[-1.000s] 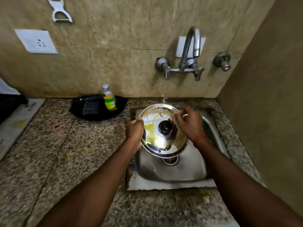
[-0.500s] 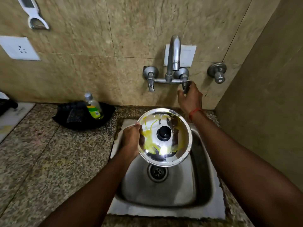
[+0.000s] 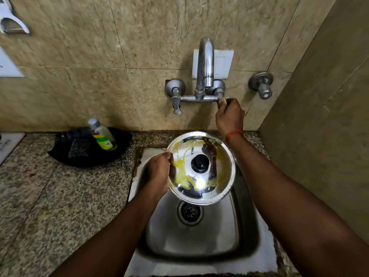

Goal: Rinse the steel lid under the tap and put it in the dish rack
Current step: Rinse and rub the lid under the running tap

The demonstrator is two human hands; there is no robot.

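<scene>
Beige stone-look tiles back a speckled granite counter [image 3: 50, 196] with a square stainless steel sink [image 3: 245, 226] set into it. Over the basin, the left hand [image 3: 159, 172] grips a round steel lid with a black centre knob [image 3: 217, 166], fingers curled on its left rim. The lid is held above the drain [image 3: 189, 212], tilted toward the viewer, its shiny face streaked with yellow residue. The right hand [image 3: 229, 116], a red thread [image 3: 233, 134] at the wrist, is up at the wall, fingers closed around the right-hand lever [image 3: 220, 100] of a curved chrome tap [image 3: 205, 62] whose spout points down over the sink. Left of the sink, a clear bottle with a green-yellow label [image 3: 102, 134] leans in a black tray [image 3: 79, 152] near the wall.
</scene>
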